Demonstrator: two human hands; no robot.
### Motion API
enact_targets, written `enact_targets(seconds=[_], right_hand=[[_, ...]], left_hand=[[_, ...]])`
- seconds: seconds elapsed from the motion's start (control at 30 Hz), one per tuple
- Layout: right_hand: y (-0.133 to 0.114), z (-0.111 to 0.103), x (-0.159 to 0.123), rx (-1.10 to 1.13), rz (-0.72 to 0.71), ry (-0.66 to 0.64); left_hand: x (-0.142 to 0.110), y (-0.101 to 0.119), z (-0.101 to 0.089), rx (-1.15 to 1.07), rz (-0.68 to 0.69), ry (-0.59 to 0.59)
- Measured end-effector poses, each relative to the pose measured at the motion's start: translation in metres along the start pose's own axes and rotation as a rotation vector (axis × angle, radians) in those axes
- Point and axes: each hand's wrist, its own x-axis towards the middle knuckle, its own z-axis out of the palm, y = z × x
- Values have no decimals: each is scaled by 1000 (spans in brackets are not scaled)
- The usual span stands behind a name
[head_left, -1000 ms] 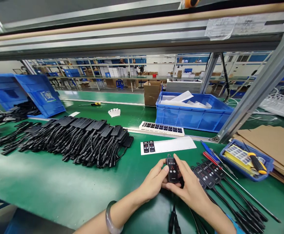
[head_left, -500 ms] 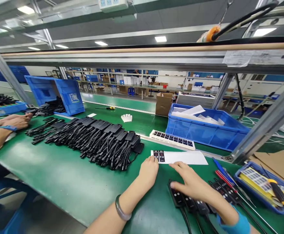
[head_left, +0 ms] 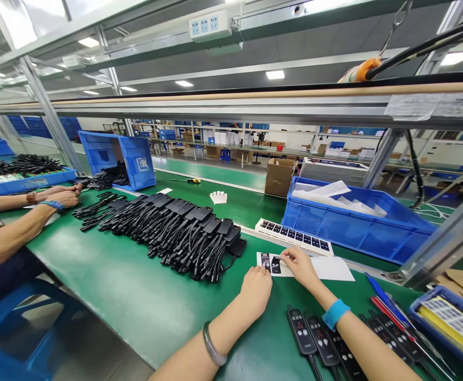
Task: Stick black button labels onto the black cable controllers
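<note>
A white sticker sheet (head_left: 332, 268) lies on the green bench, with two black printed stickers at its left end. My left hand (head_left: 258, 288) has its fingers curled on the sheet's near left edge, holding it. The thumb and fingertips of my right hand (head_left: 299, 266) pinch the right edge of one black sticker (head_left: 276, 264), which bends up from the backing. The other sticker (head_left: 265, 260) lies flat beside it. Below my right forearm is a row of black control boxes (head_left: 301, 332) with printed faces and cables.
Left of my hands lies a big pile of black cabled boxes (head_left: 175, 227). Behind the sheet are a sticker strip (head_left: 294, 236) and a blue bin (head_left: 354, 227) of white paper. Tweezers (head_left: 390, 312) and a tool tray (head_left: 449, 323) lie right. Another person's hands (head_left: 62, 196) work far left.
My right hand has moved from the control boxes up to the sheet and taken hold of the right-hand sticker's edge. My left hand stays on the sheet. The view has shifted slightly.
</note>
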Motion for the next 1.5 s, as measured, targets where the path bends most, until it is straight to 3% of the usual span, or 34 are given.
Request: enact_targets(seconds=[0.1,0.17,0.27,0.37,0.5,0.63,0.8,0.9,1.0,1.07,1.27,1.5], right_hand=[[-9,-25,-16,109,62,116],[-15,-44,-33,161,110,165],[-26,-66,-65,212,153,173],[-32,-75,-97,299,184,170],[-32,-72,-123,402,212,212],[-30,-69,-131,492,225,250],[-34,-74,-135,568,196,267],[-37,-77,-136,627,206,254],[-39,-80,-136,648,254,246],[-39,-82,-135,621,295,246],[-43,-81,-135,522,348,234],[-45,-77,-137,519,346,200]], left_hand=[[2,-8,-6,10,-34,39],[6,-17,-9,35,-129,102],[11,-31,-11,70,-323,190],[14,-38,-9,64,-405,219],[13,-37,-9,11,-414,234],[8,-35,-22,-104,-404,273],[0,-16,-34,-363,-244,333],[-9,9,-27,-752,-126,179],[-21,35,-18,-1456,-123,-160],[-29,48,-16,-1726,-153,-334],[-41,66,-16,-1848,-113,-536],[-42,67,-8,-1861,-136,-638]])
